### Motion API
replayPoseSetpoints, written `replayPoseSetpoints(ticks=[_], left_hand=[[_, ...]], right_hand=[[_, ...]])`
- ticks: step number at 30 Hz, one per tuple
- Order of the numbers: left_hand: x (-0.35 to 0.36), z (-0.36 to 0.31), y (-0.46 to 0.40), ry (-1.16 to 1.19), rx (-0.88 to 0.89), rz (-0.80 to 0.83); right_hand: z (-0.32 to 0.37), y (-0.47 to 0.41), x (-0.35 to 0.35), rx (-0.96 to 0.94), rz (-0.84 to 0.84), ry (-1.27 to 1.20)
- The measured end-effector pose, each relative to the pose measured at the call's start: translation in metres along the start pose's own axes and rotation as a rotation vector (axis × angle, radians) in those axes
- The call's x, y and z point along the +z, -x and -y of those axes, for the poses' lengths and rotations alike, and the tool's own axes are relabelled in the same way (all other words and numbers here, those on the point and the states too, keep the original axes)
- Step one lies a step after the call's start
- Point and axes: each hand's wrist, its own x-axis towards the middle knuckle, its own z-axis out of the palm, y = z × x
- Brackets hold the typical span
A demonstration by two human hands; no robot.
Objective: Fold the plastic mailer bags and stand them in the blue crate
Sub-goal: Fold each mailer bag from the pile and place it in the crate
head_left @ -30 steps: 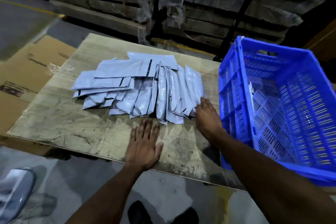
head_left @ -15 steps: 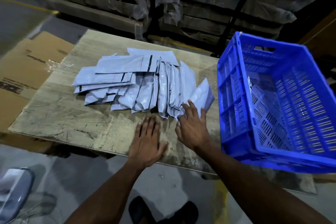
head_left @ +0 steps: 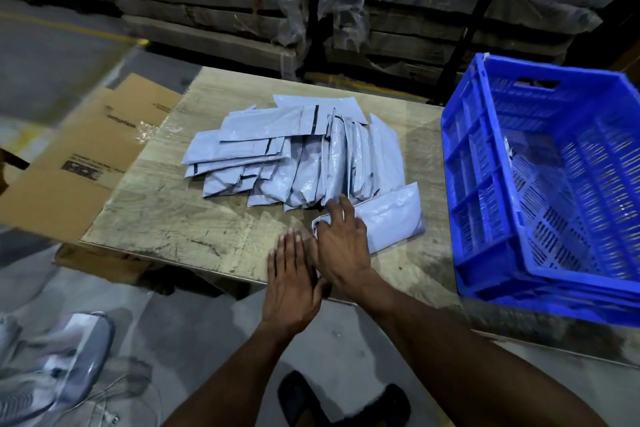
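A fanned pile of grey plastic mailer bags (head_left: 298,156) lies in the middle of the wooden board (head_left: 166,215). One mailer bag (head_left: 394,215) sits apart at the pile's near right corner, flat and angled. My right hand (head_left: 341,246) presses on its left end with fingers spread. My left hand (head_left: 294,277) lies flat on the board just left of the right hand, touching no bag. The blue crate (head_left: 464,156) stands at the right, tilted, with only a small white slip (head_left: 508,149) showing inside.
Flattened cardboard (head_left: 86,156) lies left of the board. Wrapped stacks of boards (head_left: 214,0) fill the back. Grey plastic bags (head_left: 55,367) lie on the floor at lower left. My dark shoes (head_left: 301,395) show below the near edge.
My right hand has dragged one mailer off the pile's right end toward the near edge and turned it. The left hand stays flat. The view shifted left.
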Motion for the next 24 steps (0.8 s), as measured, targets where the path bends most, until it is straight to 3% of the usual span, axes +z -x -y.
replayPoseSetpoints(ticks=[7,15,24], left_hand=[[-0.006,0.009,-0.009,0.090,-0.032,-0.029],[0.003,-0.009,-0.035,-0.120,-0.029,0.098],[-0.005,0.014,-0.034,-0.138,-0.013,0.169]], right_hand=[[-0.005,-0.006,-0.011,0.004,0.024,-0.212],[-0.080,0.007,-0.013,-0.246,0.128,-0.078],[-0.108,0.015,0.003,-0.250,0.153,-0.036]])
